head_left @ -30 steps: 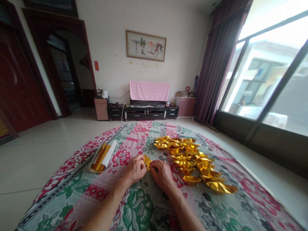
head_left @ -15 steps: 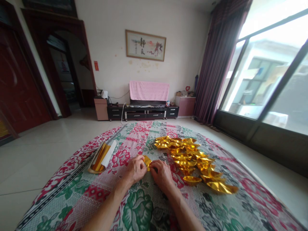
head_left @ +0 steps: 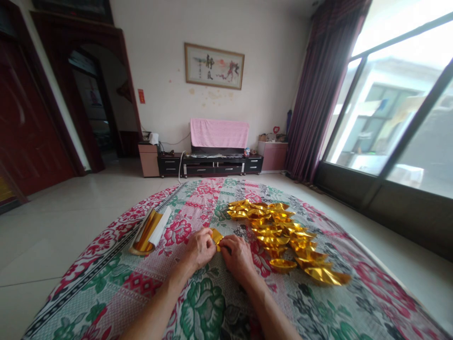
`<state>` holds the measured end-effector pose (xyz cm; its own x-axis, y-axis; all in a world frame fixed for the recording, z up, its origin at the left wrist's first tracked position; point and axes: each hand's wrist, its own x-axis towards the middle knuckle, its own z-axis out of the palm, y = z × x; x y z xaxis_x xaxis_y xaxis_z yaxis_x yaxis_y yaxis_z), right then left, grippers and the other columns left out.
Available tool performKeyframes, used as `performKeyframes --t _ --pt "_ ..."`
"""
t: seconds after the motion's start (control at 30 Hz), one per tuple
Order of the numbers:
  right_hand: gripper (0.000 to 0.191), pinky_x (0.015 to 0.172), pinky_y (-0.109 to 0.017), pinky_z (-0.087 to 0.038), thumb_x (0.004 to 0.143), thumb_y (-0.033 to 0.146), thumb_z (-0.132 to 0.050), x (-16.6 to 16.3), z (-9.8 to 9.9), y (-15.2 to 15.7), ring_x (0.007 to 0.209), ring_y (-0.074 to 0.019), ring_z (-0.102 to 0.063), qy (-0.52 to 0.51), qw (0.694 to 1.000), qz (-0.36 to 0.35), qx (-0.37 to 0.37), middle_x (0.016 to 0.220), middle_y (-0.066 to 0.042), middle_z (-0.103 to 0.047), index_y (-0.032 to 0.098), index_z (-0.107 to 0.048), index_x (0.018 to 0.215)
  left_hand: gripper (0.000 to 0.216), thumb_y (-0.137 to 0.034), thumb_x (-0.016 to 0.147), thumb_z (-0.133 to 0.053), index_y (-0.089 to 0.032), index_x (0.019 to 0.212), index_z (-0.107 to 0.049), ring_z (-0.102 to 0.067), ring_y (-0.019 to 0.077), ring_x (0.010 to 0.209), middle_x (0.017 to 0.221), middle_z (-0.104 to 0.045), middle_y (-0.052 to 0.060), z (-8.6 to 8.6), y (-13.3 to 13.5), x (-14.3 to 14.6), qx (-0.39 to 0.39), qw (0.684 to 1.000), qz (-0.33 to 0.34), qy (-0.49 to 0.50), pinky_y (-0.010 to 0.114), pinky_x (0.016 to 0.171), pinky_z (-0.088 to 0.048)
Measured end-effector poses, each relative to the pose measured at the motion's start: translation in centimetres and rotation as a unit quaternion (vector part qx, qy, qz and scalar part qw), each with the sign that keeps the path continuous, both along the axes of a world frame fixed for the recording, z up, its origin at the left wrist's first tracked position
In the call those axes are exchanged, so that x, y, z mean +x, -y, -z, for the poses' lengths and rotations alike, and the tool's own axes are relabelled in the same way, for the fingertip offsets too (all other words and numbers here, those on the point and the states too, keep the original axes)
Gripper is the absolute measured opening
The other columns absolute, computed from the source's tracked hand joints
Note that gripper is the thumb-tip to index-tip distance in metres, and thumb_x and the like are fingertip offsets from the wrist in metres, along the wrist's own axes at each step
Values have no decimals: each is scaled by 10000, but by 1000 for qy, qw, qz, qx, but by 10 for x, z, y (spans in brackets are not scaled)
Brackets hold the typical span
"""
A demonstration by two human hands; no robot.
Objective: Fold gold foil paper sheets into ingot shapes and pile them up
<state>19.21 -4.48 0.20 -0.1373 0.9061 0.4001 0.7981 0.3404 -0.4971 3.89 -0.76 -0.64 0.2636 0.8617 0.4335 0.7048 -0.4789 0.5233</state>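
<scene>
Hands (head_left: pixel 200 249) (head_left: pixel 238 255) unmoved since before, both pinching gold foil sheet (head_left: pixel 216 236).

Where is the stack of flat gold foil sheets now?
In the head view, the stack of flat gold foil sheets lies on the floral cloth, left of the left hand.

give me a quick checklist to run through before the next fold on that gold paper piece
1. Both hands on the piece: left hand and right hand pinch the gold paper piece together: ok.
2. Crease lined up: fingers hide it: cannot tell.
3. Piece supported: the hands rest low on the floral cloth: ok.
4. Spare sheets at hand: stack of gold sheets lies left of the left hand: ok.
5. Finished pile apart from the hands: pile of folded gold pieces sits to the right, untouched: ok.
</scene>
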Motion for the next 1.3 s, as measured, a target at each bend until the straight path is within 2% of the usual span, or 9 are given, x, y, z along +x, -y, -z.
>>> performKeyframes --t 0.37,0.63,0.97,1.17,1.3 --pt "177 831 -287 -373 782 208 -516 -1 -1 0 932 -182 -555 1 1000 7 -4 970 -6 -655 265 -680 818 96 -98 657 -547 -192 677 -543 -560 163 922 896 -596 34 2 0 -3 19 1000 13 4 291 880 -423" --pt "180 815 -292 -361 764 193 -510 0 -1 0 918 -184 -548 -8 1000 3 -11 965 -5 -652 258 -668 820 90 -116 700 -528 -187 710 -581 -553 166 935 929 -572 43 0 2 -4 14 999 26 -27 300 880 -425" --pt "346 844 -268 -366 748 97 -433 6 0 -5 913 -153 -563 -19 999 -33 -22 966 15 -661 286 -702 855 104 -112 694 -528 -186 727 -594 -548 164 914 924 -562 42 1 2 -4 12 999 27 -29 301 867 -427" --pt "233 834 -259 -367 792 192 -473 3 -1 -4 892 -156 -568 -23 999 -13 -19 950 0 -665 254 -697 808 103 -113 696 -526 -187 717 -594 -549 161 915 915 -560 38 1 2 -4 10 999 23 -34 292 865 -426" --pt "165 830 -262 -356 760 207 -528 0 0 -3 898 -163 -559 -30 999 6 -18 941 2 -660 253 -681 804 104 -108 693 -526 -183 718 -594 -548 168 929 918 -563 43 1 2 -4 7 999 22 -33 300 874 -424"
